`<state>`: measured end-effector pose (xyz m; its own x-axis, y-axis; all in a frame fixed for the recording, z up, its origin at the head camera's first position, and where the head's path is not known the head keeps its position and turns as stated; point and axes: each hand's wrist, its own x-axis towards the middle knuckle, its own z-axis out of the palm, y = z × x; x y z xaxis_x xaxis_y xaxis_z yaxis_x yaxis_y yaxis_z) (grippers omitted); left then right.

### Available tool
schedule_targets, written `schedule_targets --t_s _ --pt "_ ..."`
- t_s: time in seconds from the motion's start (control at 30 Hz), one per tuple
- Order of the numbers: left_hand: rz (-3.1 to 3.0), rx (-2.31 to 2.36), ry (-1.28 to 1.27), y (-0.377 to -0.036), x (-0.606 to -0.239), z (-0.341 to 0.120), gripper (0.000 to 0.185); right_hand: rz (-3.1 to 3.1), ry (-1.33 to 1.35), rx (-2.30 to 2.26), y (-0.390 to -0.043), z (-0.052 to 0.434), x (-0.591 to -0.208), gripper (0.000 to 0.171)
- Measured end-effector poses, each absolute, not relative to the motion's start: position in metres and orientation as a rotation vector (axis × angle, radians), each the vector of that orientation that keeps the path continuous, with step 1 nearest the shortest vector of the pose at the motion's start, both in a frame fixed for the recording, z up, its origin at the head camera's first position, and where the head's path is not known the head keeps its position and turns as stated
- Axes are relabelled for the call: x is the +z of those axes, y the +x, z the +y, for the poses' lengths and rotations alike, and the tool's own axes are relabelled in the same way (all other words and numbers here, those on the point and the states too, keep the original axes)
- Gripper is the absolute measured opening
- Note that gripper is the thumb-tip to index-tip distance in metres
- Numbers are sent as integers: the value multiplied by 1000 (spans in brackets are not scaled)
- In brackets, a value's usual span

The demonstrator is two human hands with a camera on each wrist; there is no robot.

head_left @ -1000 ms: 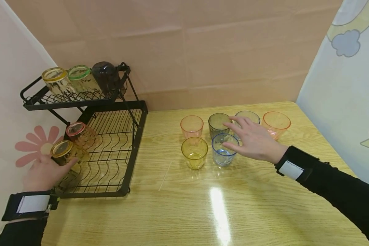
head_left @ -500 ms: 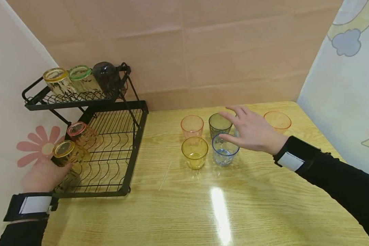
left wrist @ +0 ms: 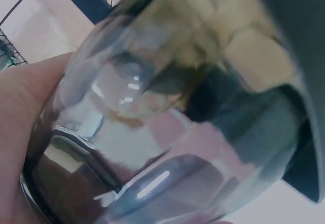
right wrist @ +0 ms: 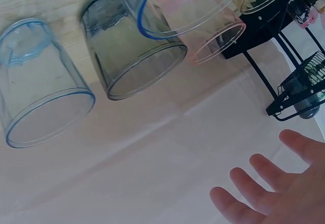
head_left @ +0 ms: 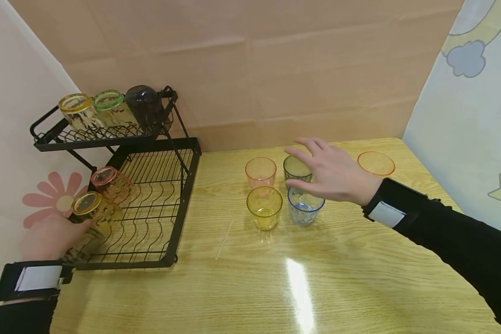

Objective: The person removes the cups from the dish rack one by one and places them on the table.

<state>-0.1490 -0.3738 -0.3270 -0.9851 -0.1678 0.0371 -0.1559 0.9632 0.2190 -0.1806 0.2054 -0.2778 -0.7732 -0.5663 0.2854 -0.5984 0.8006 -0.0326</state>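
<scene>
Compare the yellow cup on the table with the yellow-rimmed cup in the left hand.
The yellow cup stands upright on the table, untouched; the yellow-rimmed cup lies tilted on the lower rack, held by the left hand. The table cup is tinted yellow throughout; the rack cup looks amber, with only its rim yellow. Both are see-through tumblers.

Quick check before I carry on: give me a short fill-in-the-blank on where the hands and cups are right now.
1. The left hand grips a clear glass at the ____ tier of the black rack.
2. The right hand hovers with its fingers ____.
3. The cup in front of the pink cup is ____.
4. The upper tier holds ____ cups.

Missing words: lower; spread open; yellow; three
</scene>
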Motion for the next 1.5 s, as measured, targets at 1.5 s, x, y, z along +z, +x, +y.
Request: schedule_targets --t_s 1.5 --pt "-2753 -718 -141 -156 -286 -239 55 -2791 1004 400 -186 113 -298 73"
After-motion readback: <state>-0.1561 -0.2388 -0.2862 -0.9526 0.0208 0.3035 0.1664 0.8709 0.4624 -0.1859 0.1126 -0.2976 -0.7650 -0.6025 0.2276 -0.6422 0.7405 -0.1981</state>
